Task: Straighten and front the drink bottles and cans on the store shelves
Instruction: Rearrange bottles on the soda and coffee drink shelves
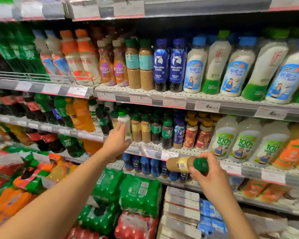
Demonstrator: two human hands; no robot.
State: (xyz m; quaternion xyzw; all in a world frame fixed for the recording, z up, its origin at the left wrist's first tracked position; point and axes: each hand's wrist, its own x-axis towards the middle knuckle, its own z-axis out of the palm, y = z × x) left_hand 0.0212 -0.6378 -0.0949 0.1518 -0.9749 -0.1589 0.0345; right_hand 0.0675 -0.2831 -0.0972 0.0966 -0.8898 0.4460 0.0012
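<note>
We saw the left hand (116,139) stretched up to the middle shelf (186,155), its grip wrapped around a white bottle (124,121) with a green cap that stood at the left end of the coffee row. Fingers lay behind the bottle, so we could not tell how tightly they pressed it. The right hand (210,176) hung lower, in front of the shelf edge, its grip closed on a tan coffee bottle (181,164) held on its side, the green cap (201,164) toward the camera and the base pointing left. Thumb and fingers curled over the cap end.

On the middle shelf, just right of the white bottle, tan and dark coffee bottles (146,130) stood upright in a row, then a blue bottle (179,133), red-labelled bottles (191,136) with yellow caps, and large coconut bottles (223,140) marked 100%. The upper shelf (164,94) carried more coffee bottles, two blue deer bottles (168,66) and tall white bottles (195,69) leaning right. Soda bottles (47,109) filled the shelves at left, blurred. Green shrink-wrapped packs (140,192) sat stacked low down, beside white cartons (181,204).
</note>
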